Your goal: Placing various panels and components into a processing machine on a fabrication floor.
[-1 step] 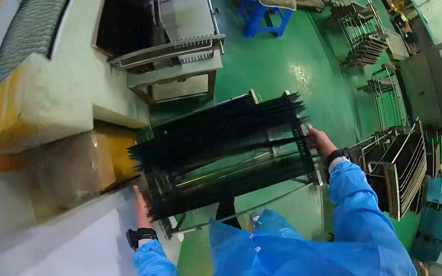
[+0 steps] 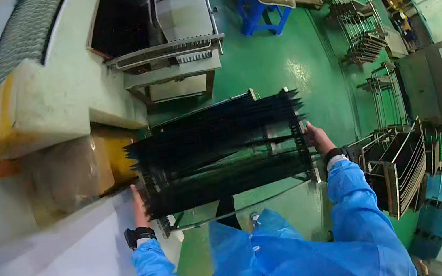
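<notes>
In front of my body I carry a metal slotted rack [image 2: 316,173] filled with thin black sheets [image 2: 214,130] in a row. Gaps among the nearer sheets let the green floor show through. My left hand [image 2: 139,209] is closed on the rack's left end, most of its fingers hidden behind the frame. At the opposite end, my right hand [image 2: 319,138] grips the side frame, thumb uppermost. The rack hangs above the floor, slightly tilted, its right end farther from me than its left.
A white worktop [image 2: 73,268] and a cardboard box [image 2: 69,172] lie close on the left. Ahead stands another slotted rack [image 2: 191,46] on a low stand. A blue stool [image 2: 263,8] is beyond. Loaded racks [image 2: 404,166] and a grey cabinet [image 2: 431,82] line the right.
The rack and both hands appear very slightly farther left, along with the surroundings at the left. My hold at both ends is the same.
</notes>
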`<state>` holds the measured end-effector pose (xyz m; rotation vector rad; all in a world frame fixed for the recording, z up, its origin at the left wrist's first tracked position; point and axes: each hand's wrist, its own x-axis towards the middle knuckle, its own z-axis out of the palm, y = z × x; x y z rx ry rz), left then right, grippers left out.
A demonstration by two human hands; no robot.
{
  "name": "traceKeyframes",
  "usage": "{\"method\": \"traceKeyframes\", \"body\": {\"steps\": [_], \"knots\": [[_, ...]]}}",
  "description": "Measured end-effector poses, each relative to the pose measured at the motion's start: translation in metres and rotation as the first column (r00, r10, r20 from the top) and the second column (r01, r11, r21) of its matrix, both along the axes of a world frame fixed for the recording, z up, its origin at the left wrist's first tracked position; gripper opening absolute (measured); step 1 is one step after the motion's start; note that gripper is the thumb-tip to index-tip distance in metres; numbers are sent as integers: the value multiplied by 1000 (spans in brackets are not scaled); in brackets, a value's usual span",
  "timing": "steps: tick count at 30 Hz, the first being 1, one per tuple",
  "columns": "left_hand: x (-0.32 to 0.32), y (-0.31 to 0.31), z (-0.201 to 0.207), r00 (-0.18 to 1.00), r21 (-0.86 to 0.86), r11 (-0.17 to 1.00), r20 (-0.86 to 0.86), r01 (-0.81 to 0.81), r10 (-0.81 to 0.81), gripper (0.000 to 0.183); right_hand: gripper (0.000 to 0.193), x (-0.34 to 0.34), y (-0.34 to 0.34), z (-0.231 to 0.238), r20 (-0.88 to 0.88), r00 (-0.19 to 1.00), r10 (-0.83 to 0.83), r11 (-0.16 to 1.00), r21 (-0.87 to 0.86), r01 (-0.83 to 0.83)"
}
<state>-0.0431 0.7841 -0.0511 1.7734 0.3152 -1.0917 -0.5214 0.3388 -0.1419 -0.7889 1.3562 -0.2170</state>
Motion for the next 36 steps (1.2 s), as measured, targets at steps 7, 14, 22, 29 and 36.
{"method": "traceKeyframes", "body": {"steps": [7,14,22,29,36], "knots": [[66,-39,-50,997,-90,996,76,1,6,90,55,46,-43,-32,-18,999,37,999,-34,-37],[51,-27,-92,987,-11,997,146,-71,71,91,64,69,-61,-16,49,995,90,992,-95,-85],[-60,-30,-76,990,303,947,123,-108,74,80,61,-5,-128,-28,-6,996,90,990,-112,-90],[-222,-74,-97,998,153,988,57,-21,12,41,57,-134,-229,-64,-140,935,325,946,35,-323],[-375,-350,-35,972,151,979,-209,137,-104,33,50,-249,-378,-30,-184,961,206,978,4,-209]]}}
